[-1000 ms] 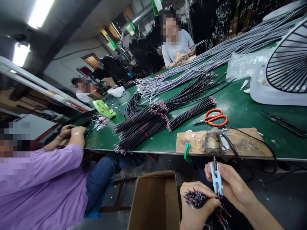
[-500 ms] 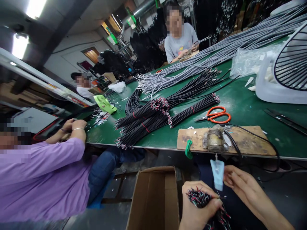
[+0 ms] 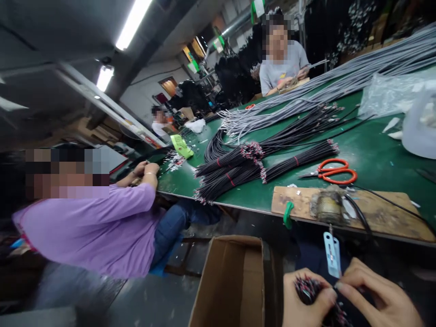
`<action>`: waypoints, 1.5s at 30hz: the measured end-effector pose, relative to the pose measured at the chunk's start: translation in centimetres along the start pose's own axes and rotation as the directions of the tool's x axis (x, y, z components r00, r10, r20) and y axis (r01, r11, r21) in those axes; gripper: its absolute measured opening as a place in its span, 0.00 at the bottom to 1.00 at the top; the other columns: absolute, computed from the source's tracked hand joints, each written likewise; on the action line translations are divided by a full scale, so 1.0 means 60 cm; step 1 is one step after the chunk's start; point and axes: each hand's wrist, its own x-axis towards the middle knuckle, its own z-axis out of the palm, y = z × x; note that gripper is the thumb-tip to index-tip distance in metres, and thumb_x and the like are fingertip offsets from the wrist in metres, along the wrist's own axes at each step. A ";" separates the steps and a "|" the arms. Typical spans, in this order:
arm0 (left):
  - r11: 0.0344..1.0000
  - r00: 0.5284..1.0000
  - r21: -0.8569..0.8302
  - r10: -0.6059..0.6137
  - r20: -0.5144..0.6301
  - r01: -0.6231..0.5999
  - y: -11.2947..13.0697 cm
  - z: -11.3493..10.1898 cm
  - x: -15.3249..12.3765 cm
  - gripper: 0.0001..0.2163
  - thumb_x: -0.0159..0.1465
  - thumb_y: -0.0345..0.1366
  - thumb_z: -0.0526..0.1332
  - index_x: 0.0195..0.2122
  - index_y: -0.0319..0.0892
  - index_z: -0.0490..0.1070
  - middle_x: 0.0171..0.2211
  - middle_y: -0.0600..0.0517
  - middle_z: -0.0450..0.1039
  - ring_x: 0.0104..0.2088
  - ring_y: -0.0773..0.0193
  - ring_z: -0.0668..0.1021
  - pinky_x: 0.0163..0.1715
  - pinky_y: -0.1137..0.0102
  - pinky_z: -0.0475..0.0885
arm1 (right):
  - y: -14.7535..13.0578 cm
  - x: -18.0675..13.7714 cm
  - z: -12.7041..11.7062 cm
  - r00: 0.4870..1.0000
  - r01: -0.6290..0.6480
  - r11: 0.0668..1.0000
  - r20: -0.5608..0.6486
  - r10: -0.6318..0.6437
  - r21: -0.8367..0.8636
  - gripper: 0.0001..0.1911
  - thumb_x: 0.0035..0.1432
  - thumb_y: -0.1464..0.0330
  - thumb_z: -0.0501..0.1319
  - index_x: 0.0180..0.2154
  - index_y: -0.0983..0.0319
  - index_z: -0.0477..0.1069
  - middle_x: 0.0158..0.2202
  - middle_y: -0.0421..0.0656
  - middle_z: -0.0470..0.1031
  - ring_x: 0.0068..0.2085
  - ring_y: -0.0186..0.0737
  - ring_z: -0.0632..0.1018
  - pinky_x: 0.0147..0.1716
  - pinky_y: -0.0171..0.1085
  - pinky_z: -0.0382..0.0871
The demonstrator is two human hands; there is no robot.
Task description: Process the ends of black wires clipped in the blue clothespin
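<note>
My left hand [image 3: 295, 302] is wrapped round a bundle of thin black cables [image 3: 308, 290], whose red, white and dark wire ends point up at me. Beside its thumb, my right hand [image 3: 381, 295] pinches what looks like one cable's end; the fingers partly hide it. Just above both hands, a light-blue clothes peg [image 3: 332, 255] hangs from the shaft of a small grimy motor [image 3: 329, 206]. The motor is fixed on a wooden board [image 3: 384, 209] at the table edge. The lower part of the bundle is mostly out of view.
On the green table [image 3: 289, 156] lie tied black cable bundles [image 3: 235, 170], long grey cables [image 3: 289, 102] and orange-handled scissors [image 3: 337, 171]. A green clamp [image 3: 288, 215] grips the board. An open cardboard box [image 3: 235, 281] stands below. A co-worker in purple [image 3: 102, 227] sits left; others work farther back.
My right hand has come from beside the peg down to my left thumb and closed in a pinch. The peg has turned, showing its side. The view has swung left.
</note>
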 end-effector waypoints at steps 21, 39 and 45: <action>0.988 0.983 0.073 0.128 0.130 -0.138 0.047 -0.015 0.001 0.04 0.54 0.33 0.67 0.24 0.39 0.77 0.23 0.52 0.74 0.26 0.63 0.75 0.29 0.71 0.69 | -0.043 -0.020 -0.001 0.964 0.211 0.959 -0.125 -0.236 -0.187 0.09 0.56 0.78 0.63 0.34 0.58 0.72 0.28 0.38 0.77 0.29 0.37 0.77 0.44 0.40 0.67; 0.996 0.997 0.054 0.063 0.035 -0.065 0.045 -0.009 -0.017 0.05 0.52 0.33 0.69 0.22 0.39 0.75 0.22 0.54 0.69 0.26 0.64 0.72 0.30 0.71 0.65 | -0.039 -0.027 0.004 1.000 0.028 0.988 -0.001 -0.028 -0.152 0.06 0.57 0.74 0.61 0.29 0.60 0.73 0.26 0.40 0.76 0.28 0.39 0.76 0.38 0.41 0.70; 0.993 0.993 0.068 0.090 0.077 -0.095 0.050 -0.006 -0.021 0.06 0.52 0.33 0.69 0.21 0.38 0.75 0.22 0.53 0.69 0.24 0.65 0.71 0.27 0.72 0.65 | -0.047 -0.025 0.001 0.994 -0.103 0.994 0.036 0.105 -0.038 0.08 0.59 0.65 0.63 0.29 0.60 0.75 0.28 0.43 0.77 0.31 0.42 0.76 0.36 0.40 0.71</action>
